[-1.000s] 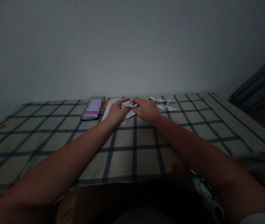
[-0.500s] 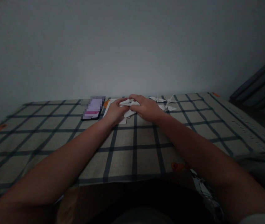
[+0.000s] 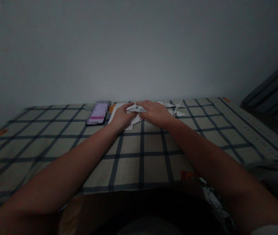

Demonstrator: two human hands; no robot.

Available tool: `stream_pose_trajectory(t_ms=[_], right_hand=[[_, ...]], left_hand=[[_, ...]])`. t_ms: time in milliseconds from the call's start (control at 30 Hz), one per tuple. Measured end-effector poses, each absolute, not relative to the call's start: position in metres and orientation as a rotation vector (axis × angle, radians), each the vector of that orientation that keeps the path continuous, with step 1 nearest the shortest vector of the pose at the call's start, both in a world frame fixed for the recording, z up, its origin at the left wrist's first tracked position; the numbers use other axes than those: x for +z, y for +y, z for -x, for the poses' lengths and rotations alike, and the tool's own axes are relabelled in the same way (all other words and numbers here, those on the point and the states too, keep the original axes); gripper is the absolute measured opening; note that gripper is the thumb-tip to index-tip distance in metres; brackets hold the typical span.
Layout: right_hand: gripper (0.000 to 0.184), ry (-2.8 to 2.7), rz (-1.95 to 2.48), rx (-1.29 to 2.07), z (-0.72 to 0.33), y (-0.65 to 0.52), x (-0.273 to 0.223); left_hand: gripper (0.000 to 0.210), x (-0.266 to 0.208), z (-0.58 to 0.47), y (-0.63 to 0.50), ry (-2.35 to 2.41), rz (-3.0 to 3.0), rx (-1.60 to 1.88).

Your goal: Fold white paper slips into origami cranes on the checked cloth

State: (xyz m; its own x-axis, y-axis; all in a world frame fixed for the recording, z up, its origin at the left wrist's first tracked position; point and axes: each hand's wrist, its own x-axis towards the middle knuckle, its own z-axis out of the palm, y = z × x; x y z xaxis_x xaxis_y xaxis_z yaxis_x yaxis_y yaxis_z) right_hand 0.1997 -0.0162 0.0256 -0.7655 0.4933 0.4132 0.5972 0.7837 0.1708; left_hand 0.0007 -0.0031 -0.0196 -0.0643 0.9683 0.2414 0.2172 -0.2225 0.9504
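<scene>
Between my two hands is a piece of folded white paper (image 3: 134, 109), partly covered by my fingers. My left hand (image 3: 122, 117) grips its left side, thumb and fingers closed on it. My right hand (image 3: 156, 113) holds the right side, fingers bent over the paper. Under them lie white paper sheets (image 3: 128, 127), their edges showing below and left of my left hand. Just past my right hand rest several folded white paper cranes (image 3: 178, 113), partly hidden by that hand.
A phone (image 3: 97, 113) with a lit, blurred screen lies left of the papers. The checked tablecloth (image 3: 129, 163) covers the table, which meets a plain wall (image 3: 139, 49) at the back. Dark slatted shapes (image 3: 273, 81) stand at the right.
My right hand has shifted slightly, its fingers now lower and closer together over the paper. The folded paper has changed angle a little between my hands. My left hand has hardly moved.
</scene>
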Motion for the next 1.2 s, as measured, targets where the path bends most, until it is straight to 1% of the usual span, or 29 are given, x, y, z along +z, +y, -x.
stream_pose_trajectory(t_ms=[167, 400, 533, 600, 733, 1033, 1200], right_hand=[[0.029, -2.629, 0.832, -0.368, -0.204, -0.014, 0.025], [0.031, -2.559, 0.859, -0.194, -0.205, -0.01, 0.021], [0.03, -2.558, 0.814, -0.23, -0.206, -0.007, 0.019], [0.03, -2.562, 0.806, -0.262, -0.205, -0.006, 0.018], [0.029, -2.556, 0.842, -0.262, -0.203, -0.007, 0.018], [0.027, -2.526, 0.951, -0.112, -0.203, -0.01, 0.023], [0.03, -2.473, 1.041, -0.034, -0.2, -0.01, 0.023]], left_hand=[[0.072, -0.016, -0.007, -0.008, 1.222, -1.492, 1.305], [0.076, -0.009, -0.016, -0.016, 1.102, -1.285, 1.303], [0.081, -0.01, -0.016, -0.015, 1.014, -1.206, 1.306], [0.083, -0.011, -0.016, -0.014, 1.016, -1.206, 1.292], [0.08, -0.011, -0.017, -0.016, 0.993, -1.209, 1.271], [0.086, -0.005, -0.019, -0.024, 1.022, -1.27, 1.196], [0.088, -0.006, -0.019, -0.026, 1.071, -1.313, 1.174]])
